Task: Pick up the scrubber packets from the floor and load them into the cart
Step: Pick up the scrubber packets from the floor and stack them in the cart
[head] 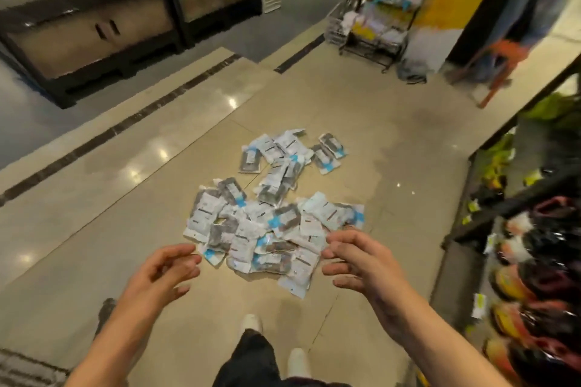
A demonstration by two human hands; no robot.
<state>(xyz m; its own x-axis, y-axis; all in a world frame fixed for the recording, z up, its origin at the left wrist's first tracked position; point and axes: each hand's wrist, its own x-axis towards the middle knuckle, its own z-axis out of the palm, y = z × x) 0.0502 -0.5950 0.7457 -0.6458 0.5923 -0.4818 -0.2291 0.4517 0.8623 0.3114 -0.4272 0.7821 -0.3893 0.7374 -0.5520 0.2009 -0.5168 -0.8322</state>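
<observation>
A loose heap of scrubber packets (270, 217) lies on the glossy beige floor (361, 122), the white-and-blue wrappers overlapping one another, with a smaller cluster spread toward the far side of the pile. Both arms reach forward over the near edge of the heap. The left hand (160, 273) hangs just left of the nearest packets, fingers loosely curled and spread, holding nothing. The right hand (355, 261) hovers at the pile's near right corner, its fingers likewise relaxed and bent, gripping nothing (whether the fingertips brush a wrapper cannot be told). Below them a dark trouser leg (248, 358) and two pale shoes show on the tiles. A shelf (515, 198) of coloured goods runs along the right side, a wire display rack (383, 9) stands at the far end, and dark-framed cabinets (94, 28) line the far left.
</observation>
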